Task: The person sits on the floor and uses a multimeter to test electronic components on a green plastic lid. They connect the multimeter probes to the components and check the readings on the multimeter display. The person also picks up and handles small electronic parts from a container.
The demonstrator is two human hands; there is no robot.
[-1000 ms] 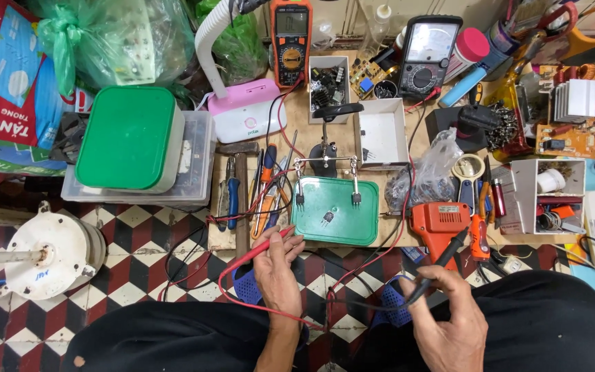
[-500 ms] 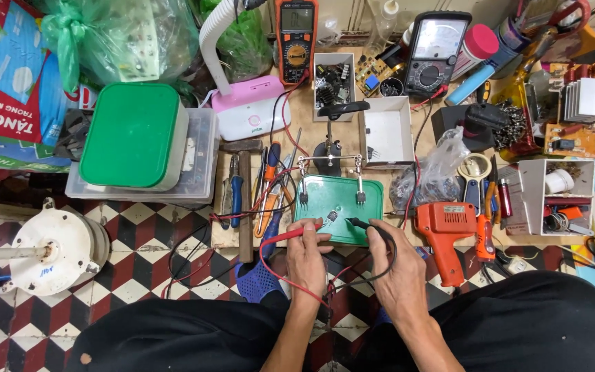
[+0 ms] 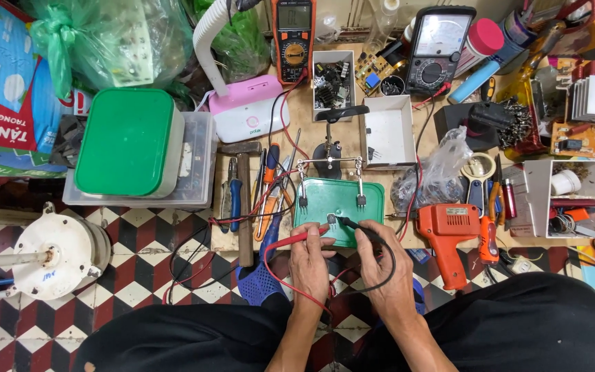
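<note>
My left hand [image 3: 309, 262] holds a red test probe [image 3: 301, 238] with its tip pointing at a small part [image 3: 330, 219] on the green board [image 3: 339, 200]. Gripped in my right hand [image 3: 382, 260] is a black test probe [image 3: 350, 224], whose tip meets the same small part from the right. Red and black leads loop from the probes down past my wrists. The green board sits under a helping-hands stand [image 3: 330, 162] with two clips. An orange multimeter [image 3: 293, 34] stands at the back of the wooden board.
An orange soldering gun [image 3: 449, 238] lies right of the green board. Pliers, a hammer [image 3: 243, 200] and screwdrivers lie to its left. A green-lidded box [image 3: 129, 141] sits on a clear bin. A white motor [image 3: 53, 251] rests on the checkered floor. Parts boxes crowd the right.
Both hands moved up from my lap to the green board. The red and black probes now meet at the small part on it.
</note>
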